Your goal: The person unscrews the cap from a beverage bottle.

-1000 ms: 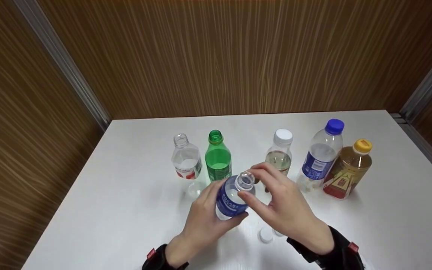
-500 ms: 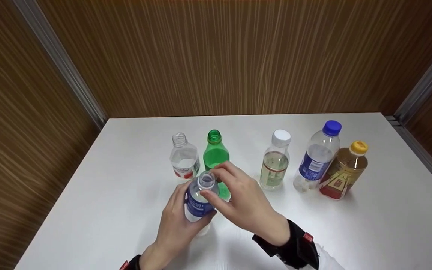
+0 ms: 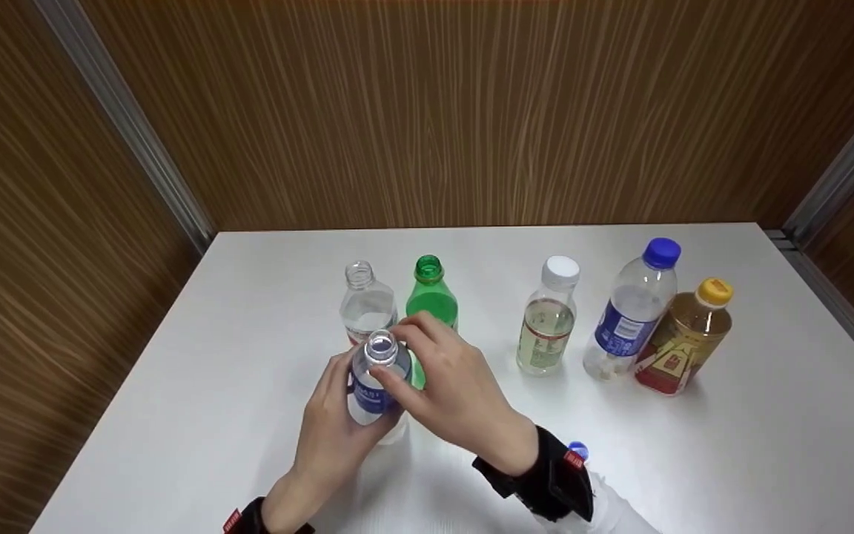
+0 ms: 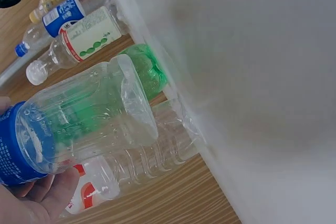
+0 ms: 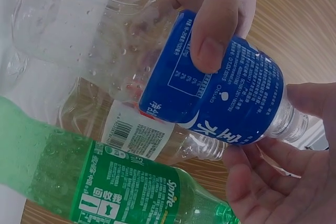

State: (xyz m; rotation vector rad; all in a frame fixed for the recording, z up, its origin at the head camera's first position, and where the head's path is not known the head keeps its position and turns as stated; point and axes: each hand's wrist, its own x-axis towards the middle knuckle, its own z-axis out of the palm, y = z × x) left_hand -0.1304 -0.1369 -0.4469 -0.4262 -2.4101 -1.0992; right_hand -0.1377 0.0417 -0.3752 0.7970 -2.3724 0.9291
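My left hand (image 3: pixel 330 430) grips a clear plastic bottle with a blue label (image 3: pixel 373 399), fingers and thumb wrapped round the label. Its mouth is uncapped and tips slightly toward me in the head view. My right hand (image 3: pixel 453 386) has its thumb and fingertips on opposite sides of the bottle's neck, as the right wrist view shows too. Just behind the held bottle stand an uncapped clear bottle (image 3: pixel 368 308) and an uncapped green Sprite bottle (image 3: pixel 429 295), both partly covered by the hands. In the left wrist view, the held bottle's base overlaps the green one.
To the right stand a white-capped bottle (image 3: pixel 544 337), a blue-capped bottle (image 3: pixel 629 315) and a yellow-capped bottle of brown drink (image 3: pixel 683 345), the last two close together. A blue cap (image 3: pixel 578 449) lies beside my right wrist. Wood-patterned panels (image 3: pixel 427 111) enclose the white table (image 3: pixel 249 297).
Both hands have moved left with the blue-labelled bottle, now in front of the clear bottle. The white-capped bottle is uncovered. White caps on the table have gone out of sight; a blue cap shows.
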